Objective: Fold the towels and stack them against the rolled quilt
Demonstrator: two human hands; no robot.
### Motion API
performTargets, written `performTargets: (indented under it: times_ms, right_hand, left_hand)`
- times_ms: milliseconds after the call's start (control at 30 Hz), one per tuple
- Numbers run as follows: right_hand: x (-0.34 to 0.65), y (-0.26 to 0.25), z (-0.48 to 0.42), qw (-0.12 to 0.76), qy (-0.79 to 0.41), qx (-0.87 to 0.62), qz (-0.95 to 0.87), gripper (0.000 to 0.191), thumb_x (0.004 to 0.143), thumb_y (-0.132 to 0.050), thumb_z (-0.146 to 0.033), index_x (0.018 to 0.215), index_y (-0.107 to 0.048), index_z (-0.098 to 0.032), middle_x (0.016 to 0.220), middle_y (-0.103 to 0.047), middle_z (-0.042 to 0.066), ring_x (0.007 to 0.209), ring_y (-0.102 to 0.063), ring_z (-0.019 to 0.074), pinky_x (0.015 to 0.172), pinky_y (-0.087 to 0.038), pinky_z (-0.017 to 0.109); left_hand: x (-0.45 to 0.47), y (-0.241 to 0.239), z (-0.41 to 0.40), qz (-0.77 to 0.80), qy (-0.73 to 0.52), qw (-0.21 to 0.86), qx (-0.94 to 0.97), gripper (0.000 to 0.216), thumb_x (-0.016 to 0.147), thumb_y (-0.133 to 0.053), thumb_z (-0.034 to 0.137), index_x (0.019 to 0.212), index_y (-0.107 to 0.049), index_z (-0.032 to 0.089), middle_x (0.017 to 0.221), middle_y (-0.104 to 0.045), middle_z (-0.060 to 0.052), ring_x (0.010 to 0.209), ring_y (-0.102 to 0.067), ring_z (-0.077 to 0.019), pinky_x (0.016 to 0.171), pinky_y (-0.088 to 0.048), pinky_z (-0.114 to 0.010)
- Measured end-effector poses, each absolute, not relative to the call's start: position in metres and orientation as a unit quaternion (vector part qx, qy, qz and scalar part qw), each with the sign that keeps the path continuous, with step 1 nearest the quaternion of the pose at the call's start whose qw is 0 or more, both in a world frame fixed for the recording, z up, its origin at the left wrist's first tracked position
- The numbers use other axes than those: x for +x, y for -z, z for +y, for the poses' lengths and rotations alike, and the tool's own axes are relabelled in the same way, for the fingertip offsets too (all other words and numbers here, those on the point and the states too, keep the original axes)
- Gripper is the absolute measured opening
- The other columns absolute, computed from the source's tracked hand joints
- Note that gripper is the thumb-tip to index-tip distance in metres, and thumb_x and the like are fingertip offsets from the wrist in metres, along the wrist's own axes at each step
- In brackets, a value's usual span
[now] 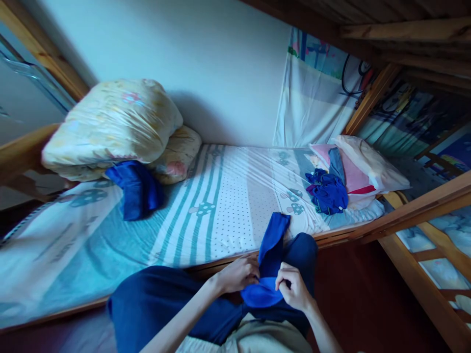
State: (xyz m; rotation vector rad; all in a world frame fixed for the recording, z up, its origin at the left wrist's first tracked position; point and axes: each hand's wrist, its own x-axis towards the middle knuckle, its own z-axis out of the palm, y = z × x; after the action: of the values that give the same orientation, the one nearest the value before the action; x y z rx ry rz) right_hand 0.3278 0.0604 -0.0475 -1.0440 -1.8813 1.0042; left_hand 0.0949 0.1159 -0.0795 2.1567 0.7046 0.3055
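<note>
A long, narrow blue cloth garment (272, 240) runs from the edge of the bed down to my lap; what kind of garment it is does not show clearly. My left hand (239, 274) is closed on its left side, fingertips pinching the fabric. On the other side, my right hand (292, 288) pinches the near part, with thumb and fingers pressed together. Between both hands the cloth bows into a rounded, open-looking fold. My dark blue trouser legs lie under and beside it.
The mattress (235, 196) has a striped, mushroom-print sheet. A folded blue garment (136, 191) lies by a bulky floral quilt (117, 127) at left. A crumpled blue garment (327, 191) rests near pillows (371, 164) at right. Wooden bunk rails (415, 206) and an upper bunk frame the space.
</note>
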Motion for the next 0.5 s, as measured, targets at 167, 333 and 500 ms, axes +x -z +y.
performTargets:
  times_ms: [167, 333, 500]
  right_hand:
    - [0.335, 0.025, 0.064, 0.400, -0.448, -0.391, -0.697, 0.028, 0.085, -0.049, -0.015, 0.059, -0.056, -0.023, 0.060, -0.052, -0.001, 0.062, -0.051, 0.0156, 0.064, -0.040, 0.029]
    - [0.343, 0.012, 0.063, 0.415, -0.504, -0.388, -0.651, 0.032, 0.091, -0.055, -0.031, 0.061, -0.057, -0.022, 0.058, -0.049, -0.002, 0.054, -0.044, 0.0125, 0.055, -0.034, 0.026]
    - [0.365, -0.004, 0.061, 0.438, -0.519, -0.400, -0.616, 0.043, 0.089, -0.064, -0.053, 0.063, -0.056, -0.020, 0.057, -0.040, -0.004, 0.049, -0.033, 0.0090, 0.048, -0.025, 0.023]
  left_hand:
    - [0.095, 0.089, 0.104, 0.291, -0.160, 0.388, 0.860, 0.021, 0.095, -0.058, 0.036, 0.096, -0.075, 0.024, 0.109, -0.068, -0.007, 0.104, -0.059, -0.0222, 0.096, -0.044, -0.035]
    - [0.112, 0.111, 0.097, 0.288, -0.184, 0.334, 0.878, 0.017, 0.094, -0.062, 0.034, 0.096, -0.074, 0.022, 0.126, -0.064, -0.010, 0.124, -0.053, -0.0252, 0.110, -0.041, -0.038]
    - [0.128, 0.145, 0.096, 0.306, -0.160, 0.273, 0.898, 0.022, 0.098, -0.054, 0.031, 0.102, -0.073, 0.021, 0.123, -0.065, -0.010, 0.121, -0.054, -0.0247, 0.105, -0.044, -0.038]
